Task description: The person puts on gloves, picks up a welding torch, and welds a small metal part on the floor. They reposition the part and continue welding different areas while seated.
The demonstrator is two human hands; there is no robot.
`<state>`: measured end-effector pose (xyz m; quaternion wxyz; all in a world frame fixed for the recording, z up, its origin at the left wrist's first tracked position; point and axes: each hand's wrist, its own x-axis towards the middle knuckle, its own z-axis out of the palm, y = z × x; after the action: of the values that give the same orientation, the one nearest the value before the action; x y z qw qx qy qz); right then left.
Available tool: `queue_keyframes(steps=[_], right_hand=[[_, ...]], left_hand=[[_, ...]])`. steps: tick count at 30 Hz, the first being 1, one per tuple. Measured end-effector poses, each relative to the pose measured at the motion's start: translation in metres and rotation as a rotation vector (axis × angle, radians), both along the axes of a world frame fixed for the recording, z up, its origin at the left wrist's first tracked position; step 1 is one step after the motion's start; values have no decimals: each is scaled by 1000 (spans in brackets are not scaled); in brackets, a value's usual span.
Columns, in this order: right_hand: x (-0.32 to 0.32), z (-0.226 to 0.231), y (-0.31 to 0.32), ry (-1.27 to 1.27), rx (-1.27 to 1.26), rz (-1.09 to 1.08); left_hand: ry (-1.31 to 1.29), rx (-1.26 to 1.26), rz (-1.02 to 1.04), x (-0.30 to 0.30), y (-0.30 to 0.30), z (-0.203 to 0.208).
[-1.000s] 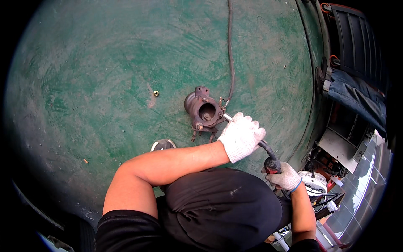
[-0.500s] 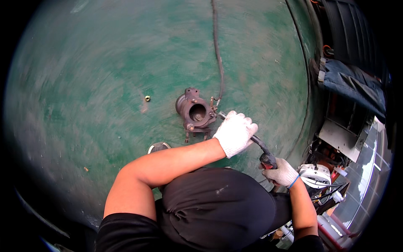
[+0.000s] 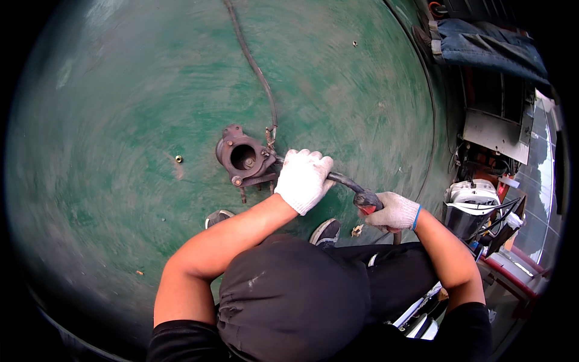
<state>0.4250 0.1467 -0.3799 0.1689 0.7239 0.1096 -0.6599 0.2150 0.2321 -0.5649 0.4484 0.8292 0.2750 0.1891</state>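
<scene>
On the green floor stands a rusty cast-metal housing (image 3: 232, 151) with a wide round bore, flanges and bolts. A clamp-like fitting (image 3: 269, 137) at the end of a dark cable (image 3: 256, 69) touches its right side. My left hand (image 3: 303, 181), in a white knit glove, is closed round the front of what looks like a welding torch (image 3: 345, 181), just right of the housing. The torch's tip is mostly behind that hand. My right hand (image 3: 393, 212), gloved too, grips the red-and-black handle, from which a dark cable hangs.
A brass nut (image 3: 178, 158) lies left of the housing. Near my right shoe (image 3: 325, 232) is a small tan piece (image 3: 357, 230). A white-topped machine (image 3: 473, 194) stands at the right, beyond it a metal cabinet (image 3: 497, 133). A long cable (image 3: 429, 99) curves along the floor.
The view has shifted, so the housing and both hands appear further left. My right hand sits a little higher relative to my left. Both keep hold of the torch.
</scene>
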Motion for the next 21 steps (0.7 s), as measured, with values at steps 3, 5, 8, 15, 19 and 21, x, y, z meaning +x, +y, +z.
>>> queue_keyframes(steps=[3, 5, 8, 15, 19, 21], right_hand=[[-1, -2, -1, 5, 11, -17], [-1, 1, 2, 10, 29, -22], [5, 1, -1, 70, 149, 163], [3, -1, -21, 86, 233, -6], [-7, 18, -6, 58, 208, 31], [-8, 17, -12, 59, 219, 21]], left_hand=[[13, -10, -8, -1, 2, 1], [-4, 10, 8, -1, 0, -2], [-1, 50, 2, -1, 4, 6], [1, 63, 16, -1, -6, -7], [28, 73, -3, -5, -4, -5], [37, 82, -5, -5, -3, -4]])
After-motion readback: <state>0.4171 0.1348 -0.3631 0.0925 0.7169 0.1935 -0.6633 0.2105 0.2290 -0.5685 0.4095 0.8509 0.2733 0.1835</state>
